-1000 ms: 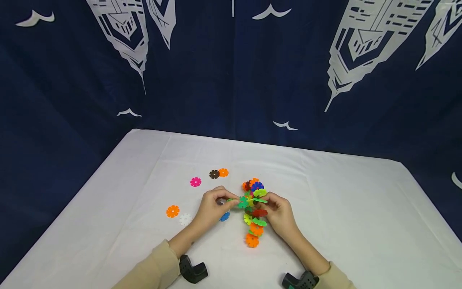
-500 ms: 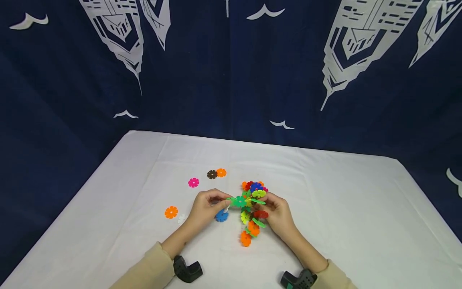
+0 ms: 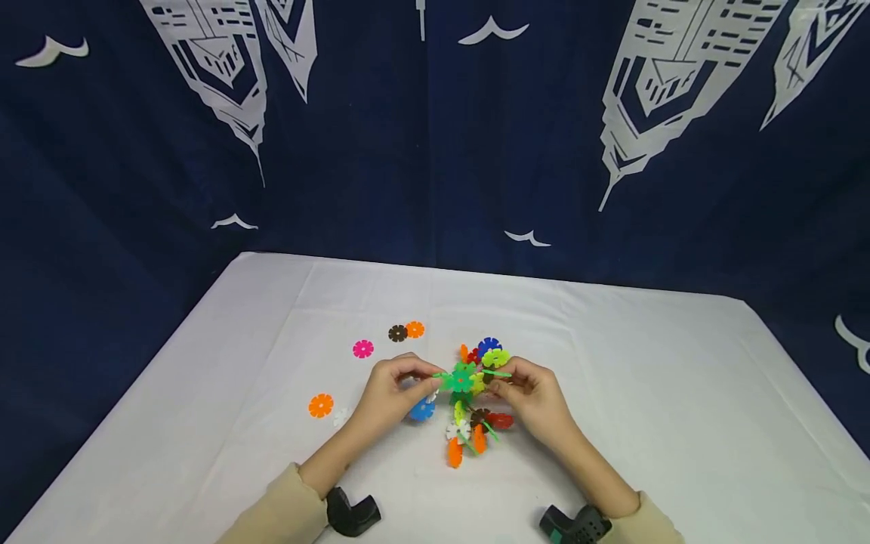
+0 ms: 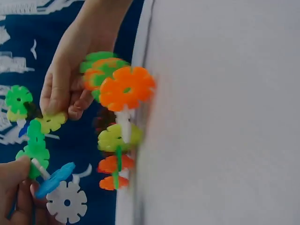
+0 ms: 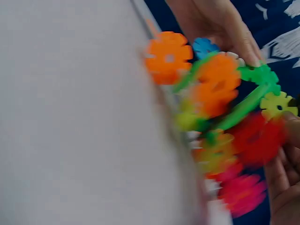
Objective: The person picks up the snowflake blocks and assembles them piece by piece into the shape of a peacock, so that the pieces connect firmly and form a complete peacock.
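Between the two hands hangs a chain-like build of interlocking snowflake discs (image 3: pixel 461 379) in green, yellow, orange, red and blue. My left hand (image 3: pixel 389 397) pinches its left end by a green disc (image 4: pixel 38 152). A blue disc (image 4: pixel 56 179) and a white disc (image 4: pixel 67 202) stick out beside those fingers. My right hand (image 3: pixel 540 397) pinches the right side near a yellow disc (image 4: pixel 52 122). Orange discs (image 5: pixel 169 58) hang at the end toward the person, and a red disc (image 5: pixel 258 140) sits near the right fingers, blurred. The build partly hides the right fingertips in the head view.
On the white tablecloth (image 3: pixel 646 393) lie loose discs: a pink one (image 3: pixel 363 349), a brown one (image 3: pixel 397 333) touching an orange one (image 3: pixel 415 329), another orange one (image 3: pixel 322 406) and a white one (image 3: pixel 341 416) by the left wrist. A dark blue curtain (image 3: pixel 381 151) hangs behind.
The build has turned between the hands: its near orange discs now show edge-on and a white disc has come into sight. My right hand has shifted slightly right; both hands keep their hold.
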{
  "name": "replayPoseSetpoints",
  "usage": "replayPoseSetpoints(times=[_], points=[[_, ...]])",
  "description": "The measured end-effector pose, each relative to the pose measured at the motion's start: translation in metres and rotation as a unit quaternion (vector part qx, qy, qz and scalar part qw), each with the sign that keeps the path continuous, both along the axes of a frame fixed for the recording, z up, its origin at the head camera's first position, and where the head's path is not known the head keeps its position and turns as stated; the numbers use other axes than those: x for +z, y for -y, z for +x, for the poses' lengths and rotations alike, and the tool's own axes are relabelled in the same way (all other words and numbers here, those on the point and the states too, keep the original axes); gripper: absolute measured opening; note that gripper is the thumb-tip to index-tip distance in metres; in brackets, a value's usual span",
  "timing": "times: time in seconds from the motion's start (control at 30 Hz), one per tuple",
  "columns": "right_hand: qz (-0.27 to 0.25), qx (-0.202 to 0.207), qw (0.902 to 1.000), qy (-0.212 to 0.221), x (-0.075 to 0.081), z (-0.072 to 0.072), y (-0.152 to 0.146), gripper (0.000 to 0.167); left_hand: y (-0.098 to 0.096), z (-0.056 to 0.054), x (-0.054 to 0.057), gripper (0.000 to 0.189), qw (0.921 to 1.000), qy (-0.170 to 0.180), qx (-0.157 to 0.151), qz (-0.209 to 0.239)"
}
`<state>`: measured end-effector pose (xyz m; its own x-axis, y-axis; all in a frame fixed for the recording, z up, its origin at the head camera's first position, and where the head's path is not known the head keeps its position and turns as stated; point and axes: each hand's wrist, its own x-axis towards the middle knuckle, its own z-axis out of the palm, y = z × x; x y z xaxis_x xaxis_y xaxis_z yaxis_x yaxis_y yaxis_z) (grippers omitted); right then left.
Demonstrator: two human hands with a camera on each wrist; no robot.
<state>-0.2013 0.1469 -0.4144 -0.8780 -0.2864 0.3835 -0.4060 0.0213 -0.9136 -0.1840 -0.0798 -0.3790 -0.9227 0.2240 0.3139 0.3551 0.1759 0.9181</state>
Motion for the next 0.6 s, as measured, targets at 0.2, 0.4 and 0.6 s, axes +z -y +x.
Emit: replayPoseSetpoints(times=[0.2, 0.4, 0.6], points=[[0.046, -0.017, 0.9983, 0.031, 0.022, 0.005, -0.002, 0.007, -0.007, 0.004, 0.015, 0.007, 0.9997, 0.021, -0.002, 0.011], [0.033, -0.034, 0.9973, 0.057, 0.012, 0.006, 0.007, 0.004, -0.005, -0.003, -0.011, 0.005, 0.9989, 0.044, 0.003, 0.015], [0.013, -0.037, 0.9979, 0.053, 0.008, 0.007, 0.010, 0.006, 0.000, -0.013, -0.036, 0.008, 0.9991, 0.013, -0.010, 0.040]])
